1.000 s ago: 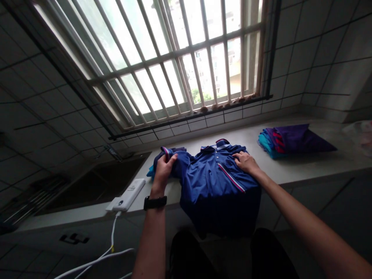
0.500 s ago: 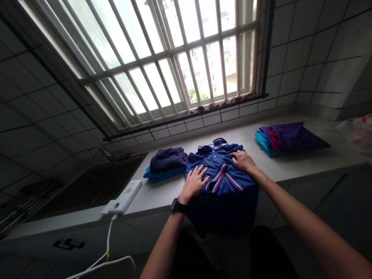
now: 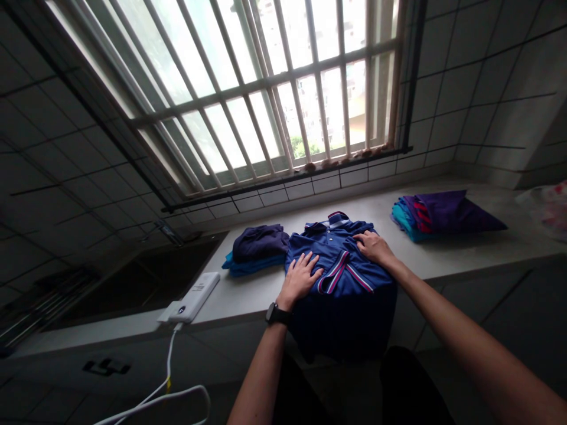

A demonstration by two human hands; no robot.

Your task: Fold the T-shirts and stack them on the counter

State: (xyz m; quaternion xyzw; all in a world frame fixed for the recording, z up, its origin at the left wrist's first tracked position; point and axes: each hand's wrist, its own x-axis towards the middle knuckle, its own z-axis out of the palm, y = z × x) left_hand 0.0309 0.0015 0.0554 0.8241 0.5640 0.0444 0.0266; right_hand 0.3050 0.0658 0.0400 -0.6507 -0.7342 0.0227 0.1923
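Note:
A dark blue polo shirt (image 3: 330, 245) lies with its collar toward the window and its sleeves folded in over the front. Red, white and blue stripes edge the collar and the sleeve cuffs. The lower part of the shirt hangs over the counter's front edge. My left hand (image 3: 302, 276), with a black watch on its wrist, rests flat on the shirt's left side, fingers spread. On the right side, below the shoulder, my right hand (image 3: 372, 245) touches the fabric with its fingers slightly bent and no cloth visibly gripped.
Left of the shirt is a stack of folded clothes (image 3: 259, 245), near a dark sink (image 3: 146, 277). A white power bank (image 3: 197, 298) with a cable sits at the counter's front edge. Another folded pile (image 3: 447, 213) lies right on the counter (image 3: 447, 260), before a plastic bag (image 3: 549, 206).
The whole view has shifted slightly, so things appear a little further right. Both hands keep their places on the shirt, and the shirt looks the same.

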